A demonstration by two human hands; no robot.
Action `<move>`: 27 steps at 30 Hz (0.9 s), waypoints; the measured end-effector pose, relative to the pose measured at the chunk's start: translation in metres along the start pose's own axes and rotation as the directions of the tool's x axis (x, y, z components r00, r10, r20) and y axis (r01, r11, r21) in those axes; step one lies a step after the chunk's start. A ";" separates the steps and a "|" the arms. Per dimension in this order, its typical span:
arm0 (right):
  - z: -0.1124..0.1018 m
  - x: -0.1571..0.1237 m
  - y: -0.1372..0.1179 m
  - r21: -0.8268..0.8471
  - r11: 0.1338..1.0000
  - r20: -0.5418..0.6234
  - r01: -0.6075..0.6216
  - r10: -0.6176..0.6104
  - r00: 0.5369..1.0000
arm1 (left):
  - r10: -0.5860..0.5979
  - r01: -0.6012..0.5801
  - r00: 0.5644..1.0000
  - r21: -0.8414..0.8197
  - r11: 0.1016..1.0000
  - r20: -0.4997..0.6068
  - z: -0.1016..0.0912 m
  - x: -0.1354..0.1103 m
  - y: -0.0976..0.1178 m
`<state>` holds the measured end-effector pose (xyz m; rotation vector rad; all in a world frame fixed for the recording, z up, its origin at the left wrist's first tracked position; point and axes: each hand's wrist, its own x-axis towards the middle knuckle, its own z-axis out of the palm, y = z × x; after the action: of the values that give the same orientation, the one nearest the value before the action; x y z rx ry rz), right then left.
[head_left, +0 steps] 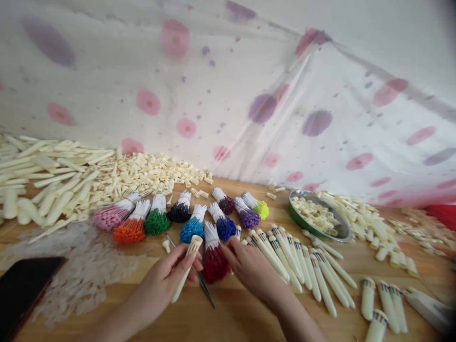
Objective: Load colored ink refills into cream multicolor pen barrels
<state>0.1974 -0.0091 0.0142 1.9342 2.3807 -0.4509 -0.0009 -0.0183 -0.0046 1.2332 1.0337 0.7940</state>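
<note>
My left hand (164, 281) is closed around a cream plastic pen barrel (186, 267), held tilted with its open end up. My right hand (249, 267) reaches to the red bundle of pen refills (213, 256), its fingers touching the bundle's right side. Other refill bundles lie fanned behind: pink (111, 216), orange (131, 228), green (156, 219), black (180, 210), light blue (192, 227), dark blue (223, 224), maroon (224, 202), purple (246, 214) and yellow-green (260, 207). A row of assembled cream pens (302, 266) lies right of my right hand.
A metal bowl with a green rim (320, 216) holds small cream parts. Piles of cream barrels (42, 180) and small caps (149, 173) sit at the back left. A dark phone (24, 289) lies at the front left. A thin metal tool (205, 289) rests between my hands. A flowered cloth hangs behind.
</note>
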 end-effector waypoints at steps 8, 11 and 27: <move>-0.001 0.012 -0.009 -0.077 0.996 0.031 0.036 -0.033 0.999 | -0.083 0.116 0.989 -0.291 0.950 0.123 0.036 0.004 -0.017; 0.001 0.009 -0.004 -0.042 0.994 0.038 0.097 -0.096 0.995 | -0.090 0.125 0.989 -0.355 0.926 0.116 0.044 0.003 -0.028; -0.009 -0.041 0.023 0.810 0.566 0.073 0.155 -0.359 0.931 | -0.021 -0.022 0.991 -0.328 0.944 -0.129 0.029 0.003 -0.005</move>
<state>0.2306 -0.0418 0.0273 1.5338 2.5069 -1.9460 0.0269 -0.0269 -0.0097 0.9044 0.9592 1.0145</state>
